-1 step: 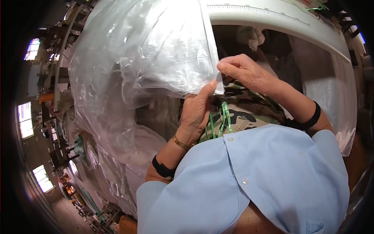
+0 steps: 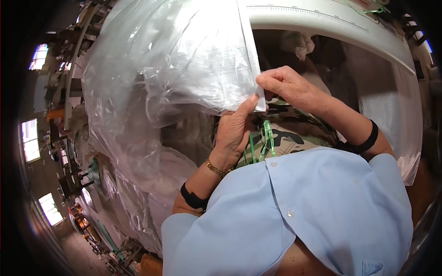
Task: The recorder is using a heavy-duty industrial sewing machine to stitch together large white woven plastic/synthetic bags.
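A large sheet of clear, shiny plastic film (image 2: 193, 60) hangs over the front of a white work surface, with a folded, straight double edge running down toward me. My left hand (image 2: 234, 129) grips its near corner, thumb on top and fingers hidden underneath. Just to the right and slightly farther away, my right hand (image 2: 290, 87) is closed at the folded edge, thumb and forefinger together on it; its other fingers are curled. Green plastic ribbons (image 2: 266, 140) dangle below the corner, in front of camouflage-patterned cloth (image 2: 292, 133) at my waist.
The white work surface (image 2: 294, 18) has a printed ruler scale along its edge. More clear film (image 2: 142, 170) drapes in heaps at the left, and another sheet (image 2: 407, 115) hangs at the right. A crumpled pale bundle (image 2: 297, 43) is under the surface. Machinery (image 2: 73, 179) stands far left.
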A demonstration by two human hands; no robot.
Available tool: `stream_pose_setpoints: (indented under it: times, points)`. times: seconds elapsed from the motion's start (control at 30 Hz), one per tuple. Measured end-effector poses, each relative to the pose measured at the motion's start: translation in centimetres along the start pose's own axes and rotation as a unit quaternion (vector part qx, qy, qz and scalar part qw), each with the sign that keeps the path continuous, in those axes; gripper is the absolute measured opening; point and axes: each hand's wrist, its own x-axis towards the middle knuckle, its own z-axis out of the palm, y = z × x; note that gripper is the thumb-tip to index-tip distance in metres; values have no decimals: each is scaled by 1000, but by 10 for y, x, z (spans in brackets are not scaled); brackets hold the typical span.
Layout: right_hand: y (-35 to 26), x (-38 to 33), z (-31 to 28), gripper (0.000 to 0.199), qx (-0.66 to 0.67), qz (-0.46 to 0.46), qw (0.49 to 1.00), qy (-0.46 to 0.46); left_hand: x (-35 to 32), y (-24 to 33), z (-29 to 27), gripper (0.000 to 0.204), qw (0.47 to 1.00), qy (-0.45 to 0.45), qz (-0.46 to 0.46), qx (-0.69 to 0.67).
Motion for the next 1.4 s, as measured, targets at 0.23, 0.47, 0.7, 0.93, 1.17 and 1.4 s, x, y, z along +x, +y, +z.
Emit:
stream_pose_setpoints:
  times: [0.23, 0.47, 0.7, 0.93, 1.17, 1.4]
  points:
    - [11, 0, 1, 36, 231, 123, 960, -102, -15, 13, 3, 25, 972, -75, -116, 188]
    - [2, 0, 7, 25, 200, 135, 970, -28, -37, 37, 26, 30, 550, -278, 477, 627]
    - [5, 0, 11, 21, 262, 114, 958, -40, 2, 43, -5, 27, 419, -163, 587, 674]
    - [4, 0, 13, 23, 265, 130, 954, -45, -12, 51, -20, 31, 414, -120, 609, 666]
    - [-4, 1, 18, 22, 286, 137, 948, -39, -36, 69, -27, 33, 425, -18, 648, 632]
    - [-24, 8, 21, 21, 284, 105, 953, -28, -29, 60, -9, 43, 422, -65, 606, 671]
